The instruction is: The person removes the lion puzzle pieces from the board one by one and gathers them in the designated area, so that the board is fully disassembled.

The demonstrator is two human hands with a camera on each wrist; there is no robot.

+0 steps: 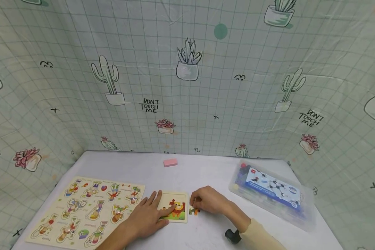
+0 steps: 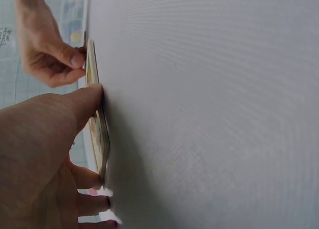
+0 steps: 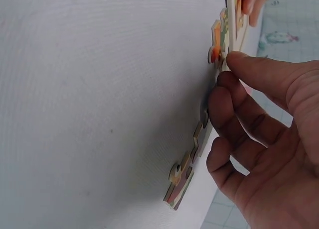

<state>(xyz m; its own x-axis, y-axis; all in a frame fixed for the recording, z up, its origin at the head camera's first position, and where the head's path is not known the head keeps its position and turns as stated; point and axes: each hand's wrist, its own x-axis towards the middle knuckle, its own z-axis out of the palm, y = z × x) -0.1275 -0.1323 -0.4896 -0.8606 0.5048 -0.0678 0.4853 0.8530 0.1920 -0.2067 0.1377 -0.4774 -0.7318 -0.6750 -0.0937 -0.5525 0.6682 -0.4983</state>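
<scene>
A small wooden tray puzzle (image 1: 178, 221) lies flat, its frame partly filled with pieces that show a yellow and orange cartoon figure. My left hand (image 1: 145, 213) lies over its left side with fingers spread, a fingertip on the picture. In the left wrist view, the thumb (image 2: 89, 97) presses the puzzle's near edge. Just right of the frame is a green and orange puzzle piece (image 1: 194, 211). My right hand (image 1: 209, 199) bends over it, thumb and index finger pinching at its end; the fingers hide part. More loose pieces (image 3: 182, 179) lie under that hand in the right wrist view.
A larger wooden peg board (image 1: 81, 211) with sports figures lies at left, partly behind the left forearm. Toward the back sits a pink block (image 1: 170, 163). A clear plastic case (image 1: 272, 194) is at right, and a black object (image 1: 232, 236) rests by the right sleeve.
</scene>
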